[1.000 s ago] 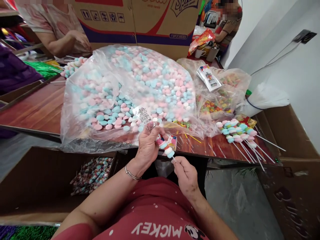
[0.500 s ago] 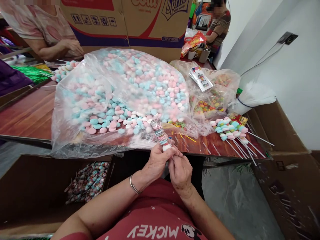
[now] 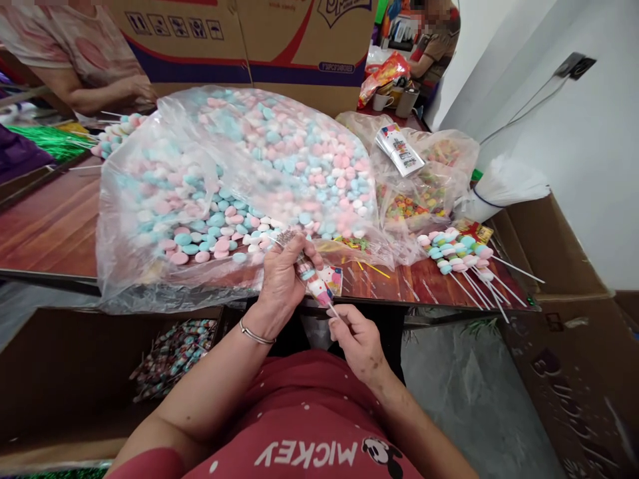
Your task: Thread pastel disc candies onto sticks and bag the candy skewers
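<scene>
Between my hands is a candy skewer [image 3: 315, 285] in a printed clear wrapper, its white stick pointing down to the right. My left hand [image 3: 283, 269] is closed round the wrapped upper part, hiding some of it. The stick is pinched in the fingers of my right hand [image 3: 358, 339]. Just behind lies a large clear plastic bag [image 3: 144, 266] of pink, blue and white candies [image 3: 227, 219]. A printed wrapper [image 3: 332, 279] rests on the table edge beside the skewer. Several unwrapped candy skewers [image 3: 456, 253] lie to the right, sticks toward me.
An open carton [image 3: 60, 372] at lower left holds many wrapped skewers [image 3: 174, 352]. Behind the bag stands a large cardboard box [image 3: 294, 60]. Bags of gummy rings [image 3: 414, 203] carry a stack of wrappers [image 3: 399, 150]. White sticks [image 3: 509, 186] stand bundled at right. Two people sit across the table.
My left hand has moved up and left, over the wrapper's upper part. My right hand has shifted down along the stick, so the hands are farther apart and the skewer's lower candies show.
</scene>
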Tool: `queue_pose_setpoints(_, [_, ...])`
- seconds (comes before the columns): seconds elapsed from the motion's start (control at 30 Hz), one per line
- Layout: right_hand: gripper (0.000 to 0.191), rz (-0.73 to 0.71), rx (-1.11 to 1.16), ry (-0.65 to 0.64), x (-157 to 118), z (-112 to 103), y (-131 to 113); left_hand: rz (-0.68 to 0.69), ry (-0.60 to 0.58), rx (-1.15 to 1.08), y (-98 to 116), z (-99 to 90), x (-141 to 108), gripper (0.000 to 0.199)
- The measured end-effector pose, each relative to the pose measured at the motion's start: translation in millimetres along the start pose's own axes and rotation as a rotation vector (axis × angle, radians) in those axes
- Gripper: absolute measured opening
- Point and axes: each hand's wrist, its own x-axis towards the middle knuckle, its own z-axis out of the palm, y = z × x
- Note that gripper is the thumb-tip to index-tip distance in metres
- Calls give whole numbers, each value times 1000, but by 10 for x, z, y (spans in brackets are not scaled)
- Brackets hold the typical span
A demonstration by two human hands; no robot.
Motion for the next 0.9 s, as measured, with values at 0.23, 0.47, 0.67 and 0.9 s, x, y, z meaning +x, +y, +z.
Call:
queue_pose_setpoints(0.23, [32,-85,-182,76,-11,67,25,-42,-31,5,-214,20,-173,39])
queue_pose_setpoints(0.47, [33,-35,-46,38,78,-3,1,-69,-105,-7,-312,44,-303,41])
queue_pose_setpoints(0.67, [46,-98,111,119,253,-92,-141,121,-132,112,-385,-10,-308,28])
queue_pose_setpoints(0.9, [33,-114,-202,21,270,141,-81,126,-104,264,-451,-78,-432,28])
